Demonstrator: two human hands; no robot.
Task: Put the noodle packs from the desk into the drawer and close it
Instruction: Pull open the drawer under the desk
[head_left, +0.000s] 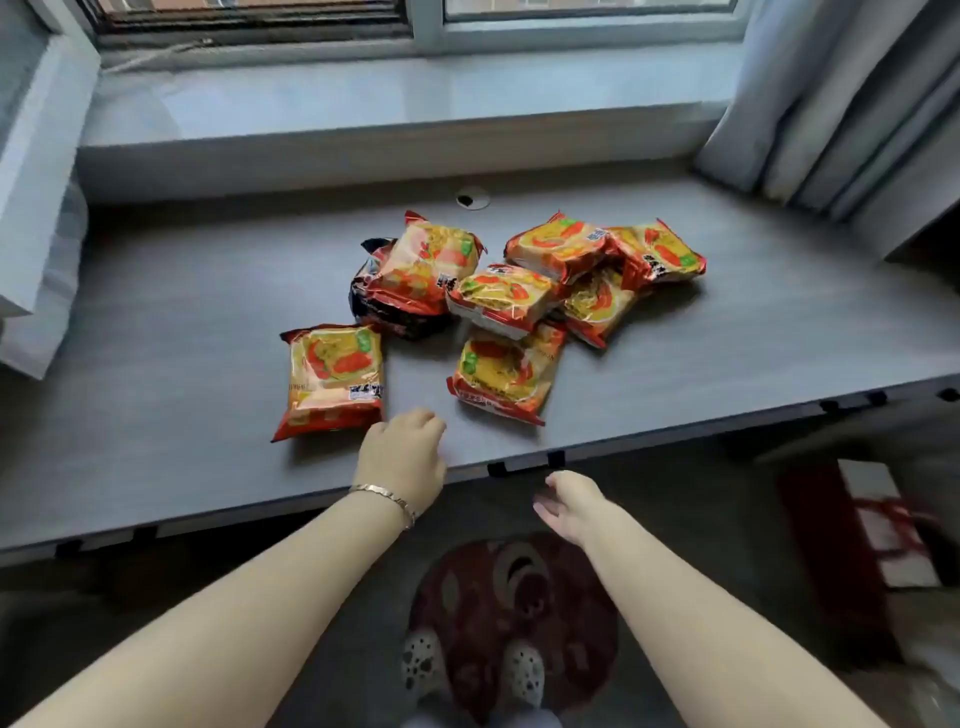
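A grey wood-grain desk runs across the view beneath a window sill, with a grey curtain hanging at two o'clock. The noodle packs lie on the desk near its middle: one orange-and-red pack lies flat and alone at about nine o'clock of the group, a second flat pack sits at six o'clock of the heap, and the rest form a loose, overlapping pile toward twelve o'clock, one of them resting on a dark-wrapped pack. A round cable hole sits in the desk just beyond the pile. The left hand, with a bracelet at the wrist, rests over the desk's front edge just beside the lone pack's lower right corner, its fingers curled loosely downward and holding nothing. The right hand hangs below the desk's front edge at five o'clock of the left hand, palm turned inward, fingers slightly bent and apart, empty. No drawer can be made out under the desk. On the floor at six o'clock lies a dark red patterned mat, with the person's light slippers on it.
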